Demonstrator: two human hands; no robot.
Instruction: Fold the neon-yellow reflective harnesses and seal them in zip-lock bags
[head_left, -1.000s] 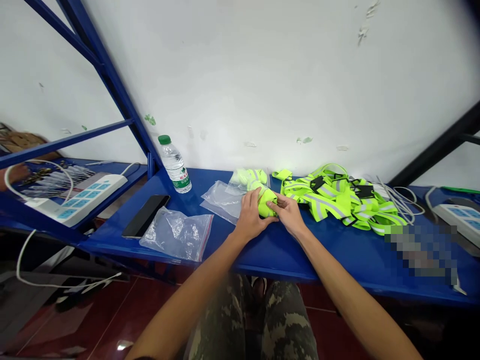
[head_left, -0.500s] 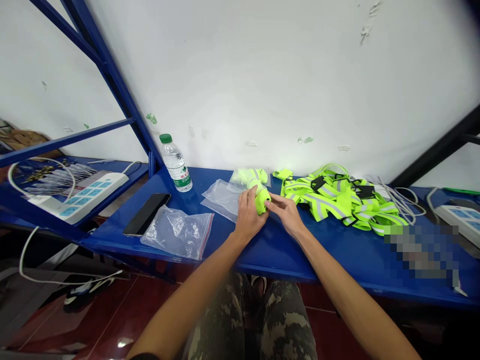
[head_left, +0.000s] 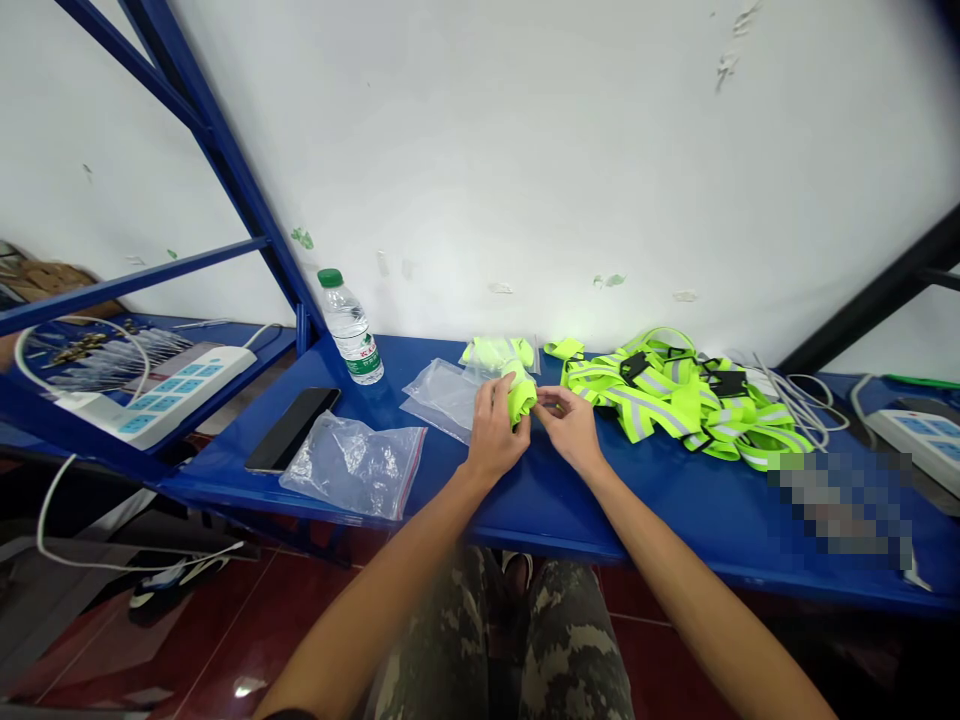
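Observation:
My left hand (head_left: pixel 493 430) grips a tight roll of neon yellow reflective webbing (head_left: pixel 521 393), and the fingers wrap its left side. My right hand (head_left: pixel 570 428) is close on the right, its fingertips pinching the roll's edge. Behind the hands, a small bundle of the same yellow material (head_left: pixel 499 352) lies on a clear zip bag (head_left: pixel 442 398). To the right sits a tangled heap of reflective vests with black buckles (head_left: pixel 675 400). A second clear zip bag (head_left: pixel 352 468) lies to the left on the blue steel shelf (head_left: pixel 645 510).
A water bottle (head_left: pixel 351 330) and a black phone (head_left: pixel 292 430) lie left of the hands. White power strips (head_left: pixel 154 395) (head_left: pixel 919 438) and white cables sit at both ends. A blue shelf upright (head_left: pixel 225 175) rises at left, before a white wall. A pixelated patch covers the right shelf front.
The yellow roll has become tighter and shifted slightly up and left. Both hands have moved with it, and the right fingertips now sit at its right edge.

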